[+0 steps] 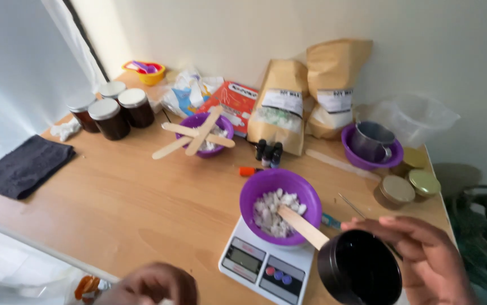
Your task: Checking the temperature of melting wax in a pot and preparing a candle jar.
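The right hand (424,257) wraps a black tin (361,275) just right of the purple bowl of white wax chunks (280,206) on the scale (266,265), seemingly mid-filling; the left hand (153,285), lower left of the bowl, looks curled, its grip unclear.

The tin (362,275) is black; the bowl (280,195) on the white scale (254,262) is purple and holds white chunks (274,212). The worktop (124,197) is light wood-grain, the towel (24,166) dark grey. The bags (311,90) are brown paper.
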